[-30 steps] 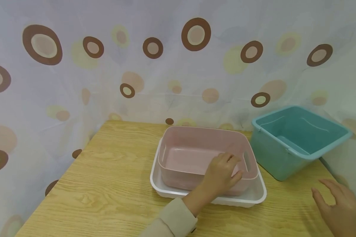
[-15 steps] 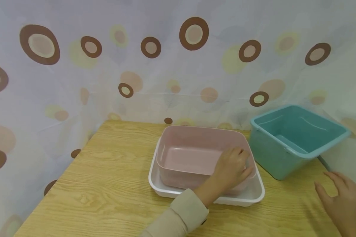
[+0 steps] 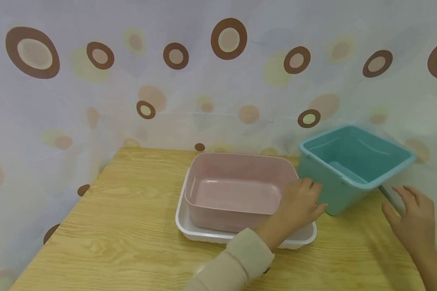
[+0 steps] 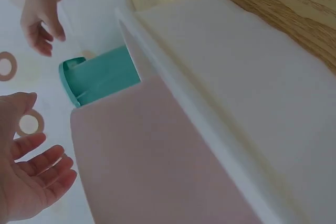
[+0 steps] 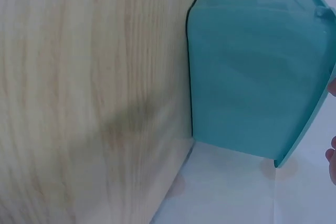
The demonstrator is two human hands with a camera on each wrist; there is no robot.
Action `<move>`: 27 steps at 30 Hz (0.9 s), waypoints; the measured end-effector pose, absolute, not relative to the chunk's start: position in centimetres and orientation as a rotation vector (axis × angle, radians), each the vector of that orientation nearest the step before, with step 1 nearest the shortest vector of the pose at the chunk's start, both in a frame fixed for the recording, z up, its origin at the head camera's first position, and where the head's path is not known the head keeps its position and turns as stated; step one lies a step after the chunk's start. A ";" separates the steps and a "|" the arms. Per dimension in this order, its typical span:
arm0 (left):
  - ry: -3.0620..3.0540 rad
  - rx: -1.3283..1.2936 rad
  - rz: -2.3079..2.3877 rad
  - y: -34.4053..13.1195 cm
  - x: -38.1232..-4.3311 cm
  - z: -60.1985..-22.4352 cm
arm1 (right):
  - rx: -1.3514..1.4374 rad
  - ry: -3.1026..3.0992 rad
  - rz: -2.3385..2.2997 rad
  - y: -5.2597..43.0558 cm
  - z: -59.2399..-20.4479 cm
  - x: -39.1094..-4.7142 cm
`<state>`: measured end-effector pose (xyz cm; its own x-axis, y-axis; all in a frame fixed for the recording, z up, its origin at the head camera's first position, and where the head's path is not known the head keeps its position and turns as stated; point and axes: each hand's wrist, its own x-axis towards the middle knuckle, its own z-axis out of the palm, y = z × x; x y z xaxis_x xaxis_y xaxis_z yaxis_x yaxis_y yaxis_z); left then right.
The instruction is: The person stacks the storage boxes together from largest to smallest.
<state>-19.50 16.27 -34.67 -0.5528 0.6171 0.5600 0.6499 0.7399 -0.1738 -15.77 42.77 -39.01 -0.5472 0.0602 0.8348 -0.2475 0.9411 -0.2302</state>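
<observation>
A pink bin (image 3: 218, 218) with cut-out handles sits inside a white tray (image 3: 193, 236) in the middle of the table. To their right stands a teal tub (image 3: 320, 182), wider at its rim than at its base. My left hand (image 3: 300, 202) hovers over the right end of the pink bin, fingers loosely bent and holding nothing. In the left wrist view that hand (image 4: 34, 177) shows its spread fingers beside the pink bin's wall (image 4: 136, 150). My right hand (image 3: 413, 218) is in the air just right of the tub's front, thumb and fingers apart. Only its fingertips (image 5: 333, 156) show in the right wrist view.
The wood-grain table (image 3: 131, 226) ends at a curtain (image 3: 189, 93) with brown circles behind and at both sides. The tub stands close to the table's right edge, near the curtain.
My left hand has moved right across the pink bin towards the teal tub. My right hand has risen closer to the tub. The view has shifted slightly right.
</observation>
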 end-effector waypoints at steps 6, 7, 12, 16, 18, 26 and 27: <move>-2.529 -0.975 -0.017 17.9 -19.1 -33.3 | 0.113 -2.159 0.310 43.5 -38.3 -16.5; -2.535 -0.980 -0.027 18.1 -19.1 -33.1 | 0.112 -2.162 0.301 43.6 -38.3 -16.6; -2.460 -0.973 -0.051 18.7 -19.4 -32.9 | 0.083 -2.222 0.304 44.1 -38.6 -17.6; -2.508 -0.931 -0.019 19.4 -19.5 -32.8 | 0.070 -2.255 0.309 44.5 -38.4 -18.4; -2.563 -0.927 0.029 19.9 -19.5 -32.8 | 0.066 -2.265 0.291 44.6 -38.3 -18.7; -2.608 -0.955 0.179 21.9 -19.2 -32.9 | 0.093 -2.329 0.370 44.4 -38.0 -19.4; -2.605 -0.953 0.193 22.0 -19.2 -32.9 | 0.112 -2.329 0.366 44.3 -38.0 -19.5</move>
